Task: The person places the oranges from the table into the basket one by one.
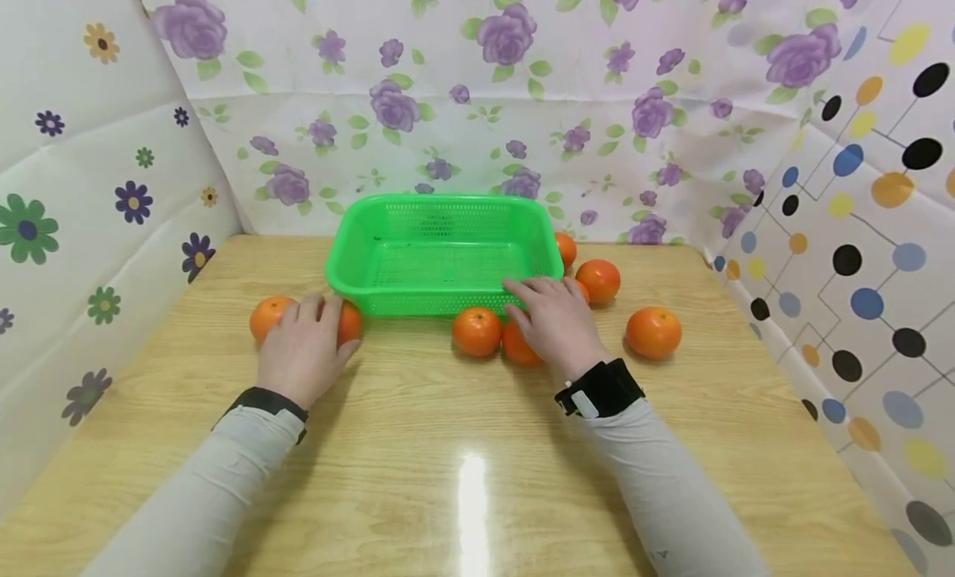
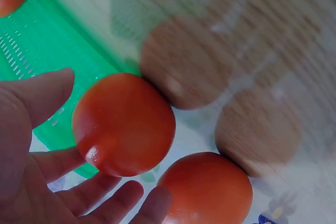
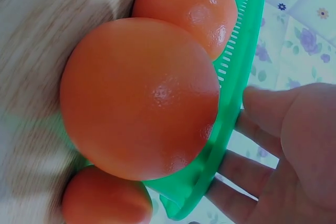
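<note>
A green plastic basket (image 1: 448, 302) with perforated walls stands at the back of the table, with nothing seen inside it. My left hand (image 1: 302, 349) reaches over two oranges, the left orange (image 1: 267, 318) and the right orange (image 1: 351, 322) beside the basket's front left corner. In the left wrist view its thumb stands apart from the nearer orange (image 2: 123, 124), and its fingers lie loosely bent beside it. My right hand (image 1: 555, 324) is over the basket's front right corner, its fingers loosely spread by the rim (image 3: 239, 98). Beneath it an orange (image 1: 518, 345) is partly hidden.
One orange (image 1: 477, 332) sits before the basket's front wall. More lie on the right: a lone orange (image 1: 652, 332), another orange (image 1: 598, 280) and a partly hidden orange (image 1: 565, 249) behind the basket's edge. Patterned cloth (image 1: 448, 129) closes the back and sides of the wooden table (image 1: 418, 444).
</note>
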A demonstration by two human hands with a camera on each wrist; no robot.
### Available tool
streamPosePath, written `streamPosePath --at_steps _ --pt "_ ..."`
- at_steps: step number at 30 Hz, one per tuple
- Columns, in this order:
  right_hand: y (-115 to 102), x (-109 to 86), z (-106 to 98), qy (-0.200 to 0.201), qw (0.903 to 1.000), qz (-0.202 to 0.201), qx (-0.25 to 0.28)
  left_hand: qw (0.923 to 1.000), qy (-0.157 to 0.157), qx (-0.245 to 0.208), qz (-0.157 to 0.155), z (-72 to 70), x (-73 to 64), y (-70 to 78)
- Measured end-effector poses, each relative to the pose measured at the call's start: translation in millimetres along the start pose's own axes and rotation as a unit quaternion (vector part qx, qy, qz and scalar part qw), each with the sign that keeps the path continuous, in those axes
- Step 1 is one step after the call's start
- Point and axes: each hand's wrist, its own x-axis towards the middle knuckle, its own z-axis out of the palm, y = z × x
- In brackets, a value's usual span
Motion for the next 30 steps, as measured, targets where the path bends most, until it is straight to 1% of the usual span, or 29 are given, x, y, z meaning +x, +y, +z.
streamPosePath --at_steps 3,7,13,16,20,25,30 --pt "-2 2.6 1 0.012 0.9999 0.007 0.0 1.0 -0.005 -0.002 0.0 3.6 -0.6 -0.9" --pt "-5 6.7 1 0.026 0.9995 0.018 0.003 0.9998 -0.014 -0.009 -0.009 5.2 -0.3 0.8" --pt "-4 8.8 2 0.045 0.9987 0.025 -0.001 0.9991 -0.024 -0.027 -0.021 4.3 0.8 5.0" --pt "-3 8.8 3 0.052 0.9983 0.028 0.001 0.9989 -0.03 -0.03 -0.019 3.0 1.7 6.0" --pt "-3 9.1 4 0.051 0.9982 0.028 0.012 0.9985 -0.039 -0.035 -0.019 1.6 1.5 4.7" --pt "-2 10.6 6 0.044 0.9979 0.035 0.032 0.9979 -0.048 -0.042 -0.015 -3.6 -1.9 3.2" --pt "-1 10.1 5 0.039 0.9974 0.043 0.042 0.9971 -0.044 -0.06 -0.011 -18.2 -6.0 8.9"
